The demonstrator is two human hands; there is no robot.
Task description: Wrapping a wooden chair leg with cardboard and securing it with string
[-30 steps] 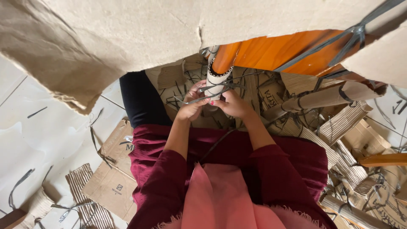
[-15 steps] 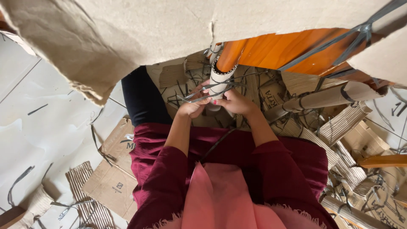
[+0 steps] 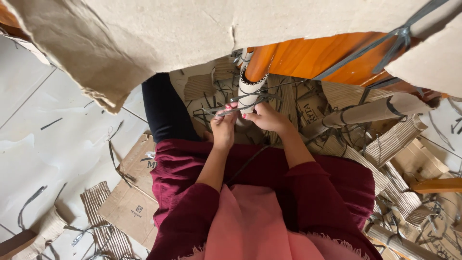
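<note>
Grey flat strap (image 3: 245, 102) around corrugated roll (image 3: 249, 89)

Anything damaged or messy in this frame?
Yes. The big cardboard sheet overhead has a torn, ragged lower edge at left. Cardboard scraps and grey strap offcuts litter the floor. The left hand and right hand pinch a grey strap beside a corrugated tube.

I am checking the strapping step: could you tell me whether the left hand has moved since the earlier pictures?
No. The left hand stays beside the cardboard tube, under the orange leg, pinching the grey strap.
</note>
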